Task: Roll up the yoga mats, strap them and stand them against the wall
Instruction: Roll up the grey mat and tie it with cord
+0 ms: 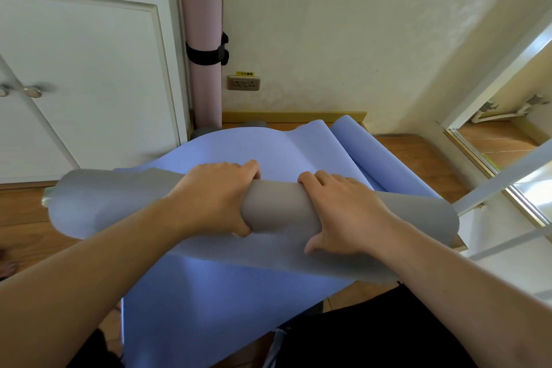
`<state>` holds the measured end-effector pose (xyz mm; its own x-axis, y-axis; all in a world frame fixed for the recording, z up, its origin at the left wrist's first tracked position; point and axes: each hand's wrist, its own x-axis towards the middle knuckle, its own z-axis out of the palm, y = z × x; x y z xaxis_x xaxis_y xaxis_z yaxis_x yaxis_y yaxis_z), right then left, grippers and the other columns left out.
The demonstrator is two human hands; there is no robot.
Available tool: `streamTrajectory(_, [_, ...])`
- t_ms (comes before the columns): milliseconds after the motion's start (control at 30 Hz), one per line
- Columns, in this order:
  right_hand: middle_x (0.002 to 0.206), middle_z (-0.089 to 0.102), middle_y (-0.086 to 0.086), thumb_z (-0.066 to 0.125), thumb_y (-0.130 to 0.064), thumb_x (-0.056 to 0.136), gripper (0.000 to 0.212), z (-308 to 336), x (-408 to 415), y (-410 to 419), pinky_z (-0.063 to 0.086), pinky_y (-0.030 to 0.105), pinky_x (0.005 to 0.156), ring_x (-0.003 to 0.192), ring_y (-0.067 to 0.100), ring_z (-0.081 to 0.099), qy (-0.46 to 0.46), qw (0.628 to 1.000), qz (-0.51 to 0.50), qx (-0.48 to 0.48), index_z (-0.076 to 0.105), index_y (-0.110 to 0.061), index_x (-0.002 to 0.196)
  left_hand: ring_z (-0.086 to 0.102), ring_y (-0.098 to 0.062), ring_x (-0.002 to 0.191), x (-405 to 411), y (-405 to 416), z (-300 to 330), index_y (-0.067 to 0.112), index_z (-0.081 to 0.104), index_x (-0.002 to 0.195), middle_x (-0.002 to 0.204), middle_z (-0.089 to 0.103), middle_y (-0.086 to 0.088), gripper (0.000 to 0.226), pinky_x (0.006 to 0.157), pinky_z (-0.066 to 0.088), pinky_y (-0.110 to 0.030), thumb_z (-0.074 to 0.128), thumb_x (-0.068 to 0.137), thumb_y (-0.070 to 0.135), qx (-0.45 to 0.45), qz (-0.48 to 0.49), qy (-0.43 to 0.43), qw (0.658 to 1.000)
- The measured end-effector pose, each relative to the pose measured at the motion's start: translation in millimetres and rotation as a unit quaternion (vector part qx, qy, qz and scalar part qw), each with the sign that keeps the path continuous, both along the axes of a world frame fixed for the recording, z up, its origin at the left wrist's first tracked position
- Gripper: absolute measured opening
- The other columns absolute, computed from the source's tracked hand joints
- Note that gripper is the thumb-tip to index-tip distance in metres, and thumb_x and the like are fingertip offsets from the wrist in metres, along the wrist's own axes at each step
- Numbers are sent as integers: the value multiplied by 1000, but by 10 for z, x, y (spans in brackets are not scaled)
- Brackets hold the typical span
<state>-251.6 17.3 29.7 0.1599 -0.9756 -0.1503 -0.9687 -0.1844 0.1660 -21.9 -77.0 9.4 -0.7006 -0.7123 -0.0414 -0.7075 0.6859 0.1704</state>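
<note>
Clearly both hands, left hand (215, 197) and right hand (340, 212), clasped curled fingers (248, 167) around the grey roll (277, 206) on the blue mat (239, 278); even pressure would probably keep it tight.

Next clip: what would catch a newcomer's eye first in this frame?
Two bare hands, left hand and right hand, grip a half-rolled grey mat across the middle of the frame, over a blue mat spread on the wooden floor. Behind them, a pink rolled mat with a black strap stands upright in the corner between the white cabinet and the wall.
</note>
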Motion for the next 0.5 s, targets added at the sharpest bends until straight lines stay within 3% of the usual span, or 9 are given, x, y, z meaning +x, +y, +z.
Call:
streamTrajectory(100, [97, 53, -5, 78, -57, 74, 65, -13, 23, -28, 53, 40, 72, 84, 21, 56, -6, 1000, -6, -3, 42, -26, 119, 57, -6, 83, 22, 9, 17, 43, 42, 112, 97, 61, 15, 67, 64, 43, -29, 79, 60, 61, 32, -8, -7, 999])
streamTrajectory(200, [92, 55, -5, 75, -48, 72, 54, 41, 13, -63, 54, 43, 68, 79, 22, 58, -27, 999, -29, 10, 43, -27, 110, 54, -11, 97, 22, 35, -37, 39, 44, 120, 112, 55, 14, 74, 82, 49, -33, 76, 60, 68, -22, -30, -18, 999])
streamTrajectory(300, [94, 57, -6, 77, -52, 71, 56, 72, -15, -64, 53, 42, 69, 81, 20, 59, -46, 996, -61, 34, 43, -30, 109, 51, -17, 105, -40, 50, -120, 32, 43, 129, 120, 49, 7, 83, 90, 47, -35, 77, 63, 69, -102, -51, -44, 993])
streamTrajectory(500, [115, 48, -3, 69, -54, 77, 73, -10, 26, 12, 50, 41, 89, 98, 23, 55, -17, 1000, 6, -20, 37, -26, 136, 61, -16, 88, -45, -3, -14, 35, 40, 115, 103, 62, 11, 66, 78, 54, -39, 77, 65, 58, -38, -6, 0, 999])
